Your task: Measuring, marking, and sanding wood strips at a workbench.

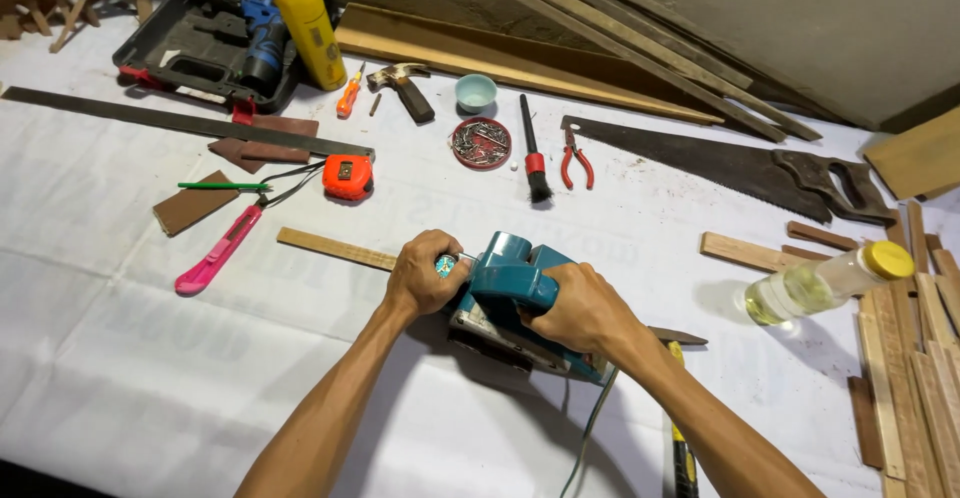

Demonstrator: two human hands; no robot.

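**A:** What are the hands doing?

**B:** Both grip a teal electric planer in the middle of a table covered with a white sheet. The left hand is closed over the knob at the planer's front. The right hand is wrapped around the rear handle. The planer sits on a long wood strip, which sticks out to the left from under it. A grey cord trails from the planer toward the viewer.

**A:** What lies near them?

**B:** To the left, a pink utility knife, a green pencil and an orange tape measure. Above those, a long steel ruler lies slanted. At the far left stands an open case with a blue drill, and a yellow can just beside it.

**A:** And straight ahead?

**B:** A hammer, a small orange screwdriver, a pale blue bowl, a round dish of nails, a black brush and red pliers.

**A:** On the right?

**B:** A handsaw lies flat, well apart from the hands. Nearer the right edge, a clear bottle with a yellow cap lies on its side next to stacked wood slats.
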